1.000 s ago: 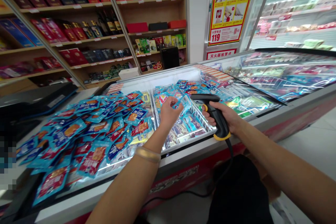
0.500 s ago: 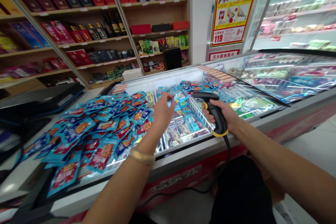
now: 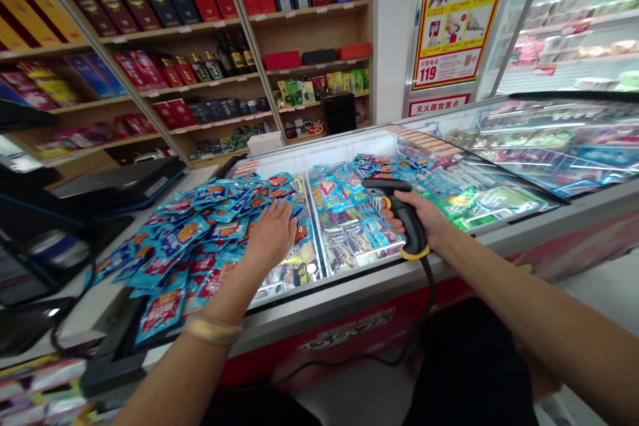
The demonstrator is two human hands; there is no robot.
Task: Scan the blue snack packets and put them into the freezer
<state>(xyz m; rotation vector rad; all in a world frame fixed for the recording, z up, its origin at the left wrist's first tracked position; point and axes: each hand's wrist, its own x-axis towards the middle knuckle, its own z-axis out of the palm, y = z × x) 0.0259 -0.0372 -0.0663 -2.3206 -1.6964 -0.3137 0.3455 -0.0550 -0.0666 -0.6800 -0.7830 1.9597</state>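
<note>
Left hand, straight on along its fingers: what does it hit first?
Likely the blue-edged snack packets just beyond its fingers; depth is unclear, so the left hand may already touch them.

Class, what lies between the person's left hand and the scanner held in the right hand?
In the head view, between the left hand and the scanner lie blue packets and, nearer the case's front rim, other packages.
</note>
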